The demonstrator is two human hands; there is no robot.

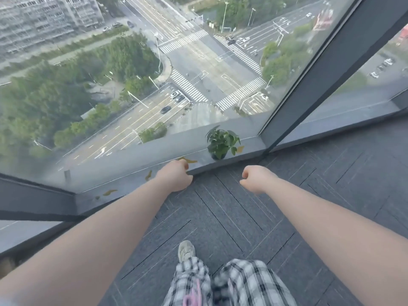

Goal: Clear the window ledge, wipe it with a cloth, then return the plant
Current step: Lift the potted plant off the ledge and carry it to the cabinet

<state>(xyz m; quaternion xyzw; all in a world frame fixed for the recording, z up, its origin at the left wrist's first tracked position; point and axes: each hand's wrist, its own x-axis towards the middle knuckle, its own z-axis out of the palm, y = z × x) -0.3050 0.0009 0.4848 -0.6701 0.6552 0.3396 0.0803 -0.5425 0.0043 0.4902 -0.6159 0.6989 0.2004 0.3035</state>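
One grey window ledge [136,176] carries one potted plant [221,142] near its right corner and four yellow fallen leaves [187,160]. Left hand [175,176], fingers curled, reaches the ledge edge; right hand [256,178] hangs clenched on nothing above one carpet [254,217].

The potted plant [221,143] stands on the window ledge [132,180] near the window frame post [331,69], with fallen leaves [148,175] lying on the ledge left of the plant, the left hand [175,176] at the ledge's edge and the right hand [254,178] over the carpet [231,217] before it
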